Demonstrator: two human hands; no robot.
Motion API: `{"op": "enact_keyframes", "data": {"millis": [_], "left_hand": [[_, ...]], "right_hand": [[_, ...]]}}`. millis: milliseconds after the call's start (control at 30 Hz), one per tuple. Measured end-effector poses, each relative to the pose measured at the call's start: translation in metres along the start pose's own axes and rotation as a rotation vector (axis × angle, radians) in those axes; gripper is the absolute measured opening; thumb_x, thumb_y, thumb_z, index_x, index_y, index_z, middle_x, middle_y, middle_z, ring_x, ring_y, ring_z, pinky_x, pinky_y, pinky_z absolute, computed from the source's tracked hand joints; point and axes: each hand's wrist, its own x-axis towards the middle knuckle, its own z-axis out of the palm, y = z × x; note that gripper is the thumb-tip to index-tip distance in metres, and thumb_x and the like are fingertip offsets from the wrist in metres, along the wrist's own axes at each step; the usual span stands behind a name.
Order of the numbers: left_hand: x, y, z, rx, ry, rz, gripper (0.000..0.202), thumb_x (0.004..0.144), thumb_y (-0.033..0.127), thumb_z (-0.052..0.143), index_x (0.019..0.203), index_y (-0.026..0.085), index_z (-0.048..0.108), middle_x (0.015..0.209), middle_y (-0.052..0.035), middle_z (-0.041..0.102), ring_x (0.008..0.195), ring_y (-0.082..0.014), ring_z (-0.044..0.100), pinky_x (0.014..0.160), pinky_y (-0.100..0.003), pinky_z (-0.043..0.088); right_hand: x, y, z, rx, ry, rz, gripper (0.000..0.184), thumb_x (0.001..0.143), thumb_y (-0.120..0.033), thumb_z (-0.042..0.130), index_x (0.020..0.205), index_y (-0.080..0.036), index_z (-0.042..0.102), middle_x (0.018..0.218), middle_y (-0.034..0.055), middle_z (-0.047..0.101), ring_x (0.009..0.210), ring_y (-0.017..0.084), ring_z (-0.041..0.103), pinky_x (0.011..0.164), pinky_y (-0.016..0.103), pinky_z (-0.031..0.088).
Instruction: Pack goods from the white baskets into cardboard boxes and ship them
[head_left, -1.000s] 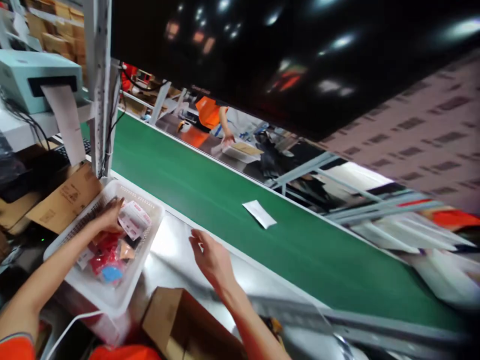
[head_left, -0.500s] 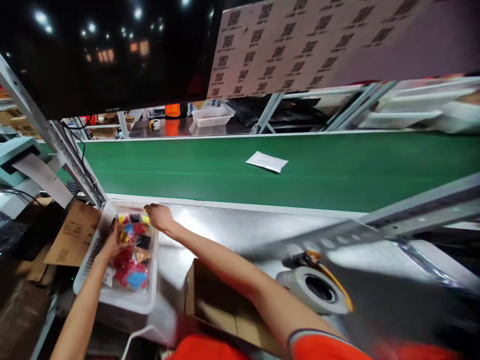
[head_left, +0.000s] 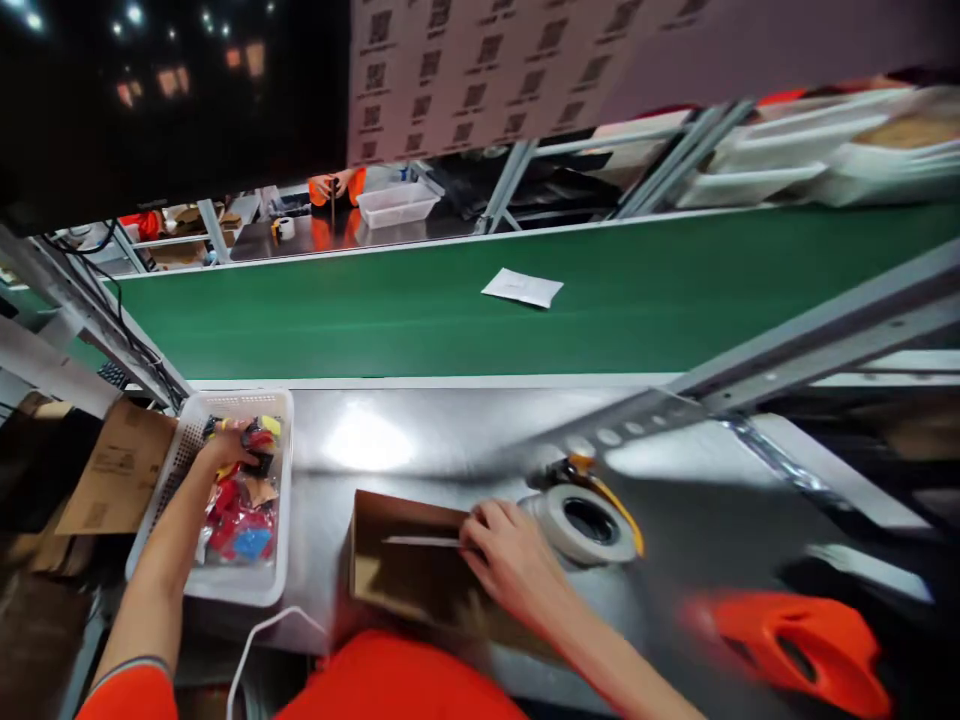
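At the left stands a white plastic basket (head_left: 282,500) holding several small clear bags (head_left: 238,515) with red, yellow, black and blue contents. My left hand (head_left: 225,447) is inside it, fingers curled on a bag (head_left: 259,464) with something dark in it; the fingertips are partly hidden. My right hand (head_left: 506,545) hangs over an open cardboard box (head_left: 405,510) at the front middle. Between its thumb and fingers is a thin white slip (head_left: 422,542), seen nearly edge-on, reaching left across the box.
A tape dispenser with a white roll (head_left: 589,525) sits right of the box, an orange tool (head_left: 802,640) farther right. Behind the metal table runs a green belt (head_left: 337,325) bearing a white packet (head_left: 523,287). A co-worker's hands (head_left: 335,187) show beyond. Flattened cardboard (head_left: 120,470) leans left.
My right hand has moved from the basket's far rim to above the cardboard box. My left hand has shifted farther over the bags. The view has turned; a co-worker's hands now show.
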Motion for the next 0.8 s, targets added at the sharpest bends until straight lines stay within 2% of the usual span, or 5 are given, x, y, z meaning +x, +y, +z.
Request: {"op": "enact_keyframes", "data": {"millis": [167, 267, 433, 633, 800], "left_hand": [[-0.02, 0.001, -0.006, 0.009, 0.085, 0.008, 0.066, 0.083, 0.042, 0.077, 0.143, 0.014, 0.068, 0.135, -0.0174, 0.077, 0.126, -0.0363, 0.07, 0.109, -0.039, 0.051], [-0.035, 0.0, 0.003, -0.02, 0.202, -0.1, 0.054, 0.093, 0.038, 0.066, 0.14, 0.012, 0.07, 0.122, -0.0206, 0.08, 0.115, -0.0401, 0.075, 0.097, -0.045, 0.056], [-0.054, -0.006, 0.004, -0.092, 0.377, -0.205, 0.049, 0.097, 0.032, 0.061, 0.14, 0.011, 0.071, 0.114, -0.0193, 0.082, 0.11, -0.0387, 0.077, 0.094, -0.045, 0.057], [-0.084, -0.01, -0.029, -0.372, 0.644, -0.276, 0.056, 0.091, 0.031, 0.064, 0.141, 0.009, 0.071, 0.11, -0.0137, 0.084, 0.106, -0.0303, 0.077, 0.093, -0.037, 0.059], [-0.107, 0.009, -0.064, -0.749, 0.952, -0.288, 0.048, 0.072, 0.033, 0.076, 0.114, 0.009, 0.079, 0.09, -0.0068, 0.081, 0.084, -0.023, 0.073, 0.082, -0.033, 0.06]], "right_hand": [[0.046, -0.02, -0.012, -0.157, -0.169, 0.211, 0.044, 0.097, -0.01, 0.051, 0.139, -0.011, 0.065, 0.125, 0.0243, 0.069, 0.103, 0.034, 0.068, 0.089, 0.043, 0.052], [0.057, -0.017, -0.022, -0.138, -0.326, 0.139, 0.036, 0.099, -0.009, 0.048, 0.125, -0.01, 0.072, 0.118, 0.0232, 0.074, 0.113, 0.036, 0.067, 0.089, 0.043, 0.051], [0.057, -0.016, -0.022, -0.112, -0.356, 0.156, 0.039, 0.098, -0.003, 0.046, 0.126, -0.011, 0.071, 0.121, 0.0218, 0.077, 0.115, 0.034, 0.072, 0.091, 0.04, 0.052], [0.052, -0.014, -0.023, -0.053, -0.425, 0.167, 0.045, 0.098, 0.0, 0.044, 0.133, -0.013, 0.07, 0.116, 0.02, 0.08, 0.107, 0.033, 0.079, 0.084, 0.038, 0.056], [0.052, -0.007, -0.023, 0.033, -0.415, 0.094, 0.035, 0.099, -0.008, 0.052, 0.114, -0.015, 0.082, 0.107, 0.0227, 0.082, 0.105, 0.035, 0.079, 0.088, 0.041, 0.057]]}}
